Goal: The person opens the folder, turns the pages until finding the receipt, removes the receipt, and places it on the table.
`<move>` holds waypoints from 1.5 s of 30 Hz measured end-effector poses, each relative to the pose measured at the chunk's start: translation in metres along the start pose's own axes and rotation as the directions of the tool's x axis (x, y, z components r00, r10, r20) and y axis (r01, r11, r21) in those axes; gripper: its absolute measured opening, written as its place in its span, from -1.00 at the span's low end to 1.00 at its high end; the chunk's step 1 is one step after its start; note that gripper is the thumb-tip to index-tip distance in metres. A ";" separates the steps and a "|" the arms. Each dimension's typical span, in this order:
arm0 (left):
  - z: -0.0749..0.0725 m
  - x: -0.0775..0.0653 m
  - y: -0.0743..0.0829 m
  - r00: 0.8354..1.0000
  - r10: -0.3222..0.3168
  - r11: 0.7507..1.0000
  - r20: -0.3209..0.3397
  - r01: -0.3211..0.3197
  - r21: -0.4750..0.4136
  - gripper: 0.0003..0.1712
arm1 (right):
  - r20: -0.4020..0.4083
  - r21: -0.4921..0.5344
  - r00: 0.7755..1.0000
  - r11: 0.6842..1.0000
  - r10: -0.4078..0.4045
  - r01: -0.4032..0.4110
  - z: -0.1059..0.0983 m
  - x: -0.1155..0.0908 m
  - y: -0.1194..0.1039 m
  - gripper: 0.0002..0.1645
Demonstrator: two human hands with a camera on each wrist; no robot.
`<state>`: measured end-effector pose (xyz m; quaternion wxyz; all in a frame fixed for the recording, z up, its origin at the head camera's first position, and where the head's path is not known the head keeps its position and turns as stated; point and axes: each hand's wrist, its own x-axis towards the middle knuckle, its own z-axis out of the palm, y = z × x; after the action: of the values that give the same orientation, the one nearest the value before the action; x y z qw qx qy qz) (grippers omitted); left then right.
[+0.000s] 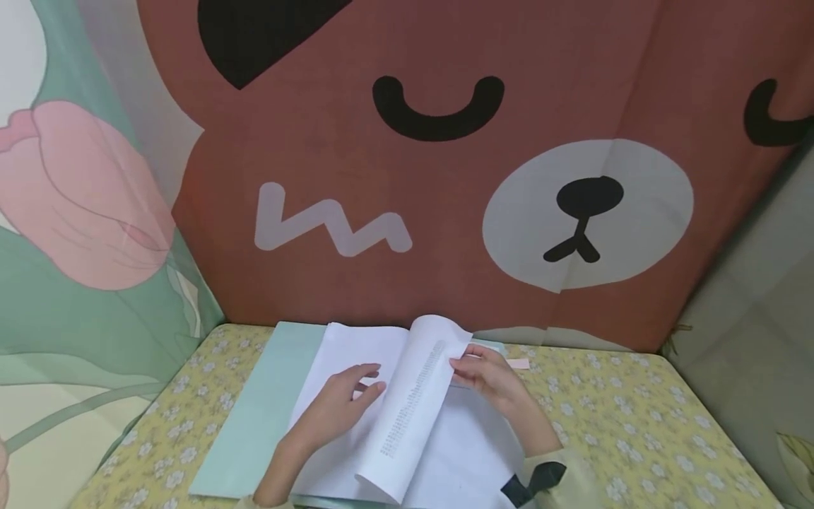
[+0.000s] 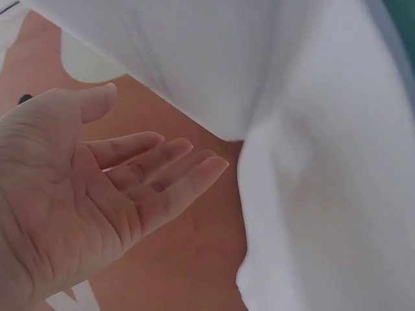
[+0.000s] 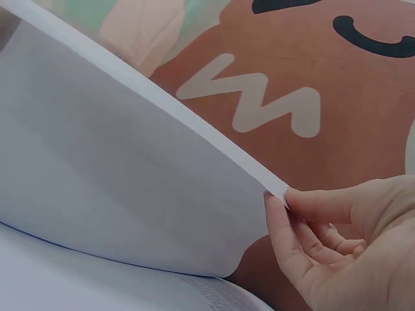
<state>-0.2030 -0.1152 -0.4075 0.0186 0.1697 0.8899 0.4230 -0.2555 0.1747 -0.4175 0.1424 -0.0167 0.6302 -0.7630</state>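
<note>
A stapled-looking stack of white sheets lies spread in a pale green folder on the table. One printed page stands lifted and curved over the middle, a column of small text on its face. My right hand pinches the edge of this page between thumb and fingers, as the right wrist view also shows at the page's corner. My left hand hovers over the left-hand white sheet, close beside the curved page. In the left wrist view its fingers are loosely extended and hold nothing.
The table wears a yellow flowered cloth. A small pink tab sticks out past the right hand. Behind the table hangs a brown curtain with a cartoon bear face, and a green flowered curtain is at the left.
</note>
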 end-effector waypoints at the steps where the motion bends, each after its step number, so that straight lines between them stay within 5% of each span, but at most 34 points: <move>1: 0.000 -0.001 0.003 1.000 0.002 1.000 -0.006 -0.002 -0.009 -0.39 | 0.005 0.002 1.000 1.000 -0.005 0.005 0.001 0.000 0.001 -0.70; 7: 0.004 -0.007 0.021 0.997 0.072 0.997 -0.004 -0.072 -0.008 -0.33 | 0.057 0.005 0.998 1.000 -0.022 0.021 0.007 0.001 0.008 -0.81; 13: 0.011 -0.013 0.040 0.993 0.112 0.985 0.034 -0.115 0.130 -0.27 | 0.088 -0.015 0.996 1.000 -0.020 0.022 0.014 -0.001 0.013 -0.69; 20: 0.017 -0.019 0.051 0.993 0.094 0.953 0.069 -0.109 0.283 -0.09 | 0.065 0.012 0.998 1.000 -0.008 0.007 0.022 -0.002 0.016 -0.85; 30: 0.019 -0.021 0.049 0.981 0.182 0.891 0.064 -0.192 0.410 -0.25 | 0.075 0.031 0.997 1.000 -0.001 -0.001 0.030 -0.004 0.012 -0.93; 38: 0.015 -0.023 0.041 0.981 0.193 0.889 0.001 -0.175 0.423 -0.31 | 0.077 0.080 0.996 0.996 -0.036 0.029 0.024 -0.004 0.012 -0.92; 45: 0.007 -0.020 0.032 0.989 0.130 0.877 -0.075 -0.079 0.474 -0.47 | 0.039 0.090 0.998 0.995 -0.039 0.035 0.016 -0.007 0.004 -0.88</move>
<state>-0.1742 -0.0977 -0.3894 -0.0925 0.1948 0.9550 0.2038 -0.2451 0.1599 -0.4169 0.1416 -0.0375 0.5922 -0.7923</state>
